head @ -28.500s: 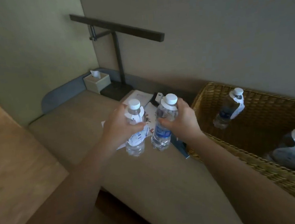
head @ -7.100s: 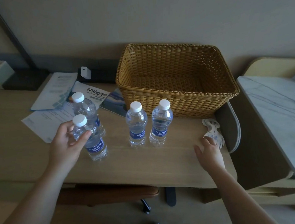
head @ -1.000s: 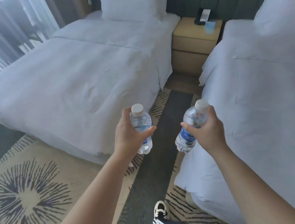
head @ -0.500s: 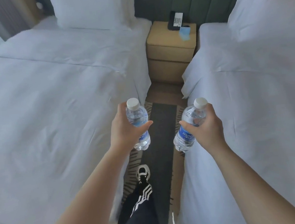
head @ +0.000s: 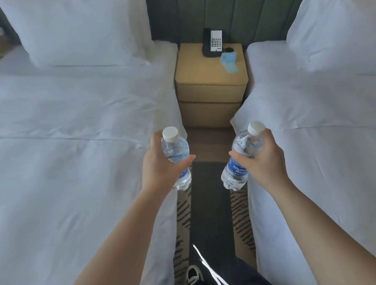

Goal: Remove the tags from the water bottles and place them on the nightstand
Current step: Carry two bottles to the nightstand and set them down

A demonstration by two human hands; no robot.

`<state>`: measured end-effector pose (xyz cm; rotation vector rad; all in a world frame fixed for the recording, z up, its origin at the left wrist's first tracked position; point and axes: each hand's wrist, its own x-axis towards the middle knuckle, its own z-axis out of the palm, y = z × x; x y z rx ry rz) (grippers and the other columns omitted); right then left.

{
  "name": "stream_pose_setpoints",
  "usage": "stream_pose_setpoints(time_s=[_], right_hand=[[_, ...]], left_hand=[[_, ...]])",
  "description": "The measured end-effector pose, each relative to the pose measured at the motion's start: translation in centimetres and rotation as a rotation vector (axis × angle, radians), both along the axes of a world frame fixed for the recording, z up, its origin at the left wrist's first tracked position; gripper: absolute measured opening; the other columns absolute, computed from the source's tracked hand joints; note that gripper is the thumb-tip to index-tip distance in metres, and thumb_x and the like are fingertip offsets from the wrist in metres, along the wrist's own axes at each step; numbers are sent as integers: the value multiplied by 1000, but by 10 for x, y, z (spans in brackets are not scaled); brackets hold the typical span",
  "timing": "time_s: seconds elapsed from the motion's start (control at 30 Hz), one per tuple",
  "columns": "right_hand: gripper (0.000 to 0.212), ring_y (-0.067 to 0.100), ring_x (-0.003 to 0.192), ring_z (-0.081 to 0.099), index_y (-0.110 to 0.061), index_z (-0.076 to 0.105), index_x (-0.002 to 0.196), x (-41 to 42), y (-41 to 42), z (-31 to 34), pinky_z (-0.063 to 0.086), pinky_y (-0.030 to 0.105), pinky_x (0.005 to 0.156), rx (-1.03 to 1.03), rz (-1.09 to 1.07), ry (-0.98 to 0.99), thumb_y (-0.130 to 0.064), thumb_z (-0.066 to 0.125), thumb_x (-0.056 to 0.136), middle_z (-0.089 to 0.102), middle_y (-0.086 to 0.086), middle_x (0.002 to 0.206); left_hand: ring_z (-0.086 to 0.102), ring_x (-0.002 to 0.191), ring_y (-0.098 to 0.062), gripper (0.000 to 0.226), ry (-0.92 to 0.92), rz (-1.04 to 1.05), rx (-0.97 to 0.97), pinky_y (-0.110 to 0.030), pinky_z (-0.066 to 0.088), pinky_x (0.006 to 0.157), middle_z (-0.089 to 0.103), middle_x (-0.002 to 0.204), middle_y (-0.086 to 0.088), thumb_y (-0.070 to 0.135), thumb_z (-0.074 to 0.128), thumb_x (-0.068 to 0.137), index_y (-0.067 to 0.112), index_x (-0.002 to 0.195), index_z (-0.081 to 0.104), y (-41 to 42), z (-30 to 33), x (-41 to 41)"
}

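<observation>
Clear bottles point(head: 176, 152) near-upright, caps up

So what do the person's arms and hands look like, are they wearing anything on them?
Nothing is worn on them. The left hand and right hand are bare, with no gloves, rings or watch showing. Both forearms are bare all the way to the bottom edge of the picture, with no sleeves in view. No markings or straps show on either wrist.
</observation>
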<state>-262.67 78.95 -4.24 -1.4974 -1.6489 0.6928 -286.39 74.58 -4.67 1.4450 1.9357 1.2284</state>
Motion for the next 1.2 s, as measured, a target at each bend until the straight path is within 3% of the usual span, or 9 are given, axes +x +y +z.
stream_pose_setpoints(time_s=[0.17, 0.3, 0.4, 0.57, 0.73, 0.87, 1.0, 1.2], right_hand=[[61, 5, 93, 57, -37, 42, 112, -17, 93, -3, 40, 6, 65, -8, -18, 11, -44, 81, 65, 57, -15, 104], [58, -11, 86, 55, -45, 40, 102, -26, 180, -9, 36, 2, 60, -7, -48, 16, -42, 82, 62, 56, -24, 92], [60, -23, 88, 49, -46, 38, 102, -31, 254, -14, 37, -2, 59, 18, -45, 16, -38, 83, 63, 52, -29, 89], [62, -8, 84, 55, -42, 40, 108, -36, 385, -11, 40, 11, 67, -20, -1, 24, -37, 84, 64, 51, -30, 93], [64, 4, 90, 56, -25, 48, 117, -45, 490, -2, 48, 22, 75, -14, 29, 28, -34, 85, 64, 57, -18, 98], [63, 7, 91, 56, -21, 50, 115, -58, 561, 1, 44, 22, 74, 2, 34, 18, -32, 85, 64, 58, -11, 101], [60, 2, 84, 55, -26, 49, 112, -73, 631, -4, 42, 16, 68, -17, 38, 18, -35, 84, 64, 55, -20, 94], [58, -2, 91, 59, -39, 46, 108, -104, 743, -21, 48, 19, 71, -92, 44, 45, -41, 83, 63, 60, -22, 96]], left_hand=[[60, 91, -14, 68, -16, -34, -20, -40, 55, 78, 54, 97, 23, 50, 82, 57, 45, 106, 34, 95, -5, -17], [61, 92, -9, 68, -48, -53, -6, -31, 54, 71, 55, 98, 22, 59, 75, 52, 46, 105, 35, 185, -12, -22], [59, 90, -1, 69, -58, -58, 2, -25, 51, 69, 54, 98, 27, 51, 80, 56, 47, 107, 35, 261, -15, -24], [58, 87, -2, 70, -45, -41, -4, -24, 50, 70, 53, 97, 28, 42, 86, 60, 40, 109, 37, 390, -8, -24], [60, 93, -8, 70, -39, -52, 8, -29, 54, 73, 56, 101, 21, 38, 87, 61, 33, 113, 40, 492, -1, -29], [61, 90, -9, 69, -44, -53, -17, -27, 53, 70, 56, 99, 21, 39, 86, 62, 31, 114, 42, 562, 0, -38], [61, 94, -14, 71, -46, -59, -29, -29, 53, 73, 59, 105, 10, 37, 86, 63, 26, 117, 42, 631, -8, -52], [61, 95, -13, 71, -71, -73, -62, -19, 48, 70, 58, 107, 11, 38, 85, 63, 29, 118, 41, 750, -30, -84]])
